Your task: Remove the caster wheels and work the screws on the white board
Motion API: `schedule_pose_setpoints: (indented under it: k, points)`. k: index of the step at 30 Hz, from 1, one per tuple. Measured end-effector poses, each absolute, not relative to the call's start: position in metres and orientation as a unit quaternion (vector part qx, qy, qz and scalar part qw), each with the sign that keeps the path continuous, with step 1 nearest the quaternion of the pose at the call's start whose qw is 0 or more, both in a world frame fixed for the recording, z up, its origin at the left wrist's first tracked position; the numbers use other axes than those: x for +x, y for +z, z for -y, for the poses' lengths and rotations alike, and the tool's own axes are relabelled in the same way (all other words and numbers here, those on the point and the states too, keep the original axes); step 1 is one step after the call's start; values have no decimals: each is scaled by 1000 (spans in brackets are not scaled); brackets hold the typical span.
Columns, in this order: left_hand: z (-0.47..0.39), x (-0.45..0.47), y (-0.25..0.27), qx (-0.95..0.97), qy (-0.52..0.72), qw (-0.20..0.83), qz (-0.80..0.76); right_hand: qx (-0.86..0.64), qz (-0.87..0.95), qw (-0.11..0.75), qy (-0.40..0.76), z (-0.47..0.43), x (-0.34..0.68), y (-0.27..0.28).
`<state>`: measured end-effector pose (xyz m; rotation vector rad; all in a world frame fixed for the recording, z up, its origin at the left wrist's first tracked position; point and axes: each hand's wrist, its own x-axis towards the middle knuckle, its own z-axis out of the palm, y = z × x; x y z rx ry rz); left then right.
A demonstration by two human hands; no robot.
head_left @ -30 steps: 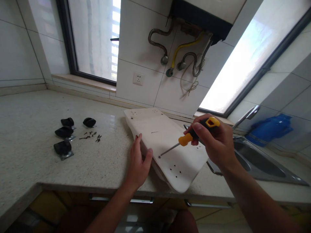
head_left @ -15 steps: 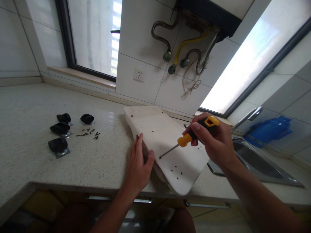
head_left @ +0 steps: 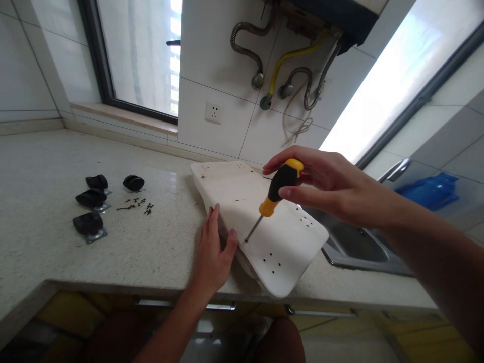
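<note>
A white panel (head_left: 223,189) with rounded corners and several small holes lies tilted on the counter. My left hand (head_left: 214,252) is at its near left edge, gripping it with fingertips and thumb. In my right hand (head_left: 328,186) is a screwdriver (head_left: 282,184) with a yellow and black handle, held between thumb and fingers in a loose grip. The screwdriver's tip stands in a hole near the panel's near left edge; whether a screw sits there I cannot tell. Left of the panel lie several black casters (head_left: 91,223) with metal plates and a scatter of small dark screws (head_left: 138,203).
A speckled stone counter (head_left: 151,252) bears everything. At right are a metal sink (head_left: 355,247), a faucet (head_left: 395,170) and a blue plastic container (head_left: 431,191). Behind, hoses (head_left: 242,48) hang from a wall-mounted appliance above a socket (head_left: 214,113). Drawer handles (head_left: 321,312) run below the counter's front edge.
My right hand has loosened its wrap on the screwdriver and turned over, fingers reaching round the handle from above. The screwdriver now stands steeper. My left hand keeps its place on the panel.
</note>
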<state>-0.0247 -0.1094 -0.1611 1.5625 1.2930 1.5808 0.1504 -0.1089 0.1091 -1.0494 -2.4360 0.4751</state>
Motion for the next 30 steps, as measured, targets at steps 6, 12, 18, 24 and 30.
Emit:
schedule_pose_setpoints:
  k: [6, 12, 18, 24, 30]
  points:
    - [109, -25, -161, 590, 587, 270, -483, -423, 883, 198, 51, 115, 147, 115]
    - [108, -25, -161, 587, 586, 274, -486, -406, 906, 88, 87, 109, 143, 137]
    - [108, -25, -162, 588, 591, 266, -483, -407, 910, 69, -16, 103, 134, 140]
    - [108, -25, -161, 589, 591, 263, -485, -434, 899, -19, 59, 90, 141, 153]
    - [107, -24, -160, 587, 591, 265, -485, -459, 888, -2, 25, 85, 137, 153]
